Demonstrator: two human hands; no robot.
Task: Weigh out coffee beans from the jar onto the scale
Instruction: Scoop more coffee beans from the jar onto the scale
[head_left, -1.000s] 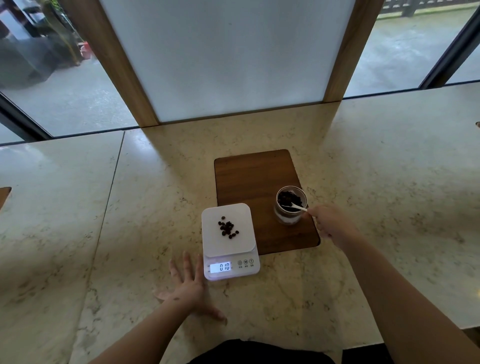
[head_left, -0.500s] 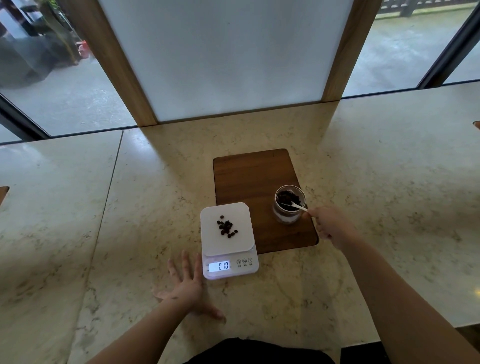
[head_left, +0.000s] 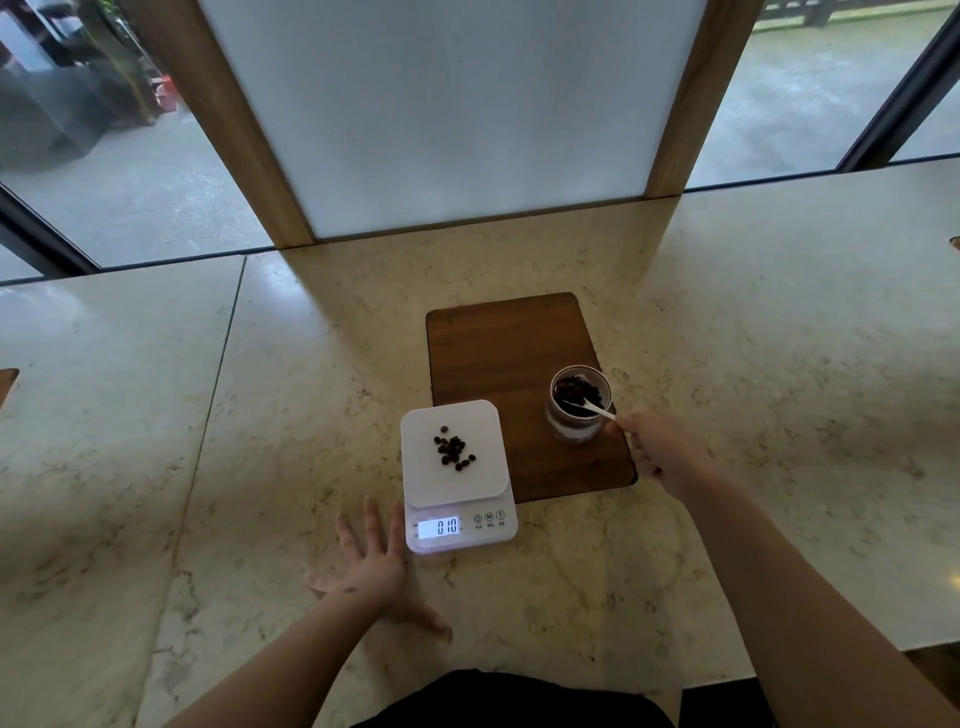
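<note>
A white digital scale stands on the marble counter, its lit display reading 010. A small pile of dark coffee beans lies on its platform. To the right, a clear glass jar holding coffee beans stands on a brown wooden board. My right hand pinches the handle of a white spoon whose bowl is down among the jar's beans. My left hand rests flat on the counter with fingers spread, just left of the scale's front corner.
The marble counter runs wide to both sides, with a seam at the left. A white panel between wooden posts rises at the back edge, with windows either side. The counter's near edge is close to my body.
</note>
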